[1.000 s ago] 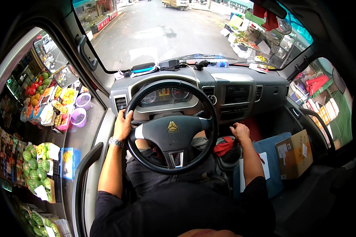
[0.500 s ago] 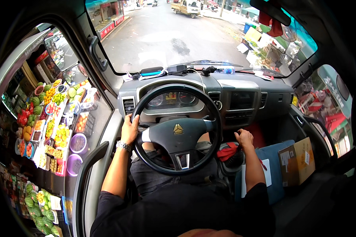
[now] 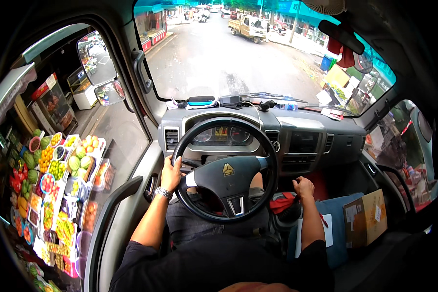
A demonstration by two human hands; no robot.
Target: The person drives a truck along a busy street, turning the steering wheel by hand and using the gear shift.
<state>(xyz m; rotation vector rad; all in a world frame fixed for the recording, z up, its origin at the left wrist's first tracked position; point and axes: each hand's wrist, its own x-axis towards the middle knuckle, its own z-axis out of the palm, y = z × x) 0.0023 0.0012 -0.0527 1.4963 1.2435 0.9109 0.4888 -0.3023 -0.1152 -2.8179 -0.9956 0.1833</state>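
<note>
Beside the driver, on the near right of a truck cab, a cardboard box [image 3: 370,218] and a white sheet [image 3: 329,231] lay loose on a blue seat [image 3: 339,214]; hard braking could have sent either sliding. The driver's right hand [image 3: 304,187] hung with fingers curled just beyond a red cloth [image 3: 281,204] at the gear lever's base; whether it was clasped on a knob could not be told. Slack cloth there risked catching under the palm during a shift.

To the left, the left hand [image 3: 172,175], a metal watch [image 3: 163,192] at its wrist, was wrapped around the left rim of the steering wheel [image 3: 236,182], directly before the driver. With only that hand on the wheel, a jolt could have twisted the rim from its grip.

Farther off, a case [image 3: 201,100] and a plastic bottle [image 3: 287,106] rested on the dashboard [image 3: 260,115], apt to roll or slide in a sharp turn. Outside to the left, a fruit stall [image 3: 63,194] crowded the cab, where a slight leftward drift could have clipped its crates. Far ahead, a tan cargo vehicle [image 3: 248,27] stood right of center on the road [image 3: 204,58].
</note>
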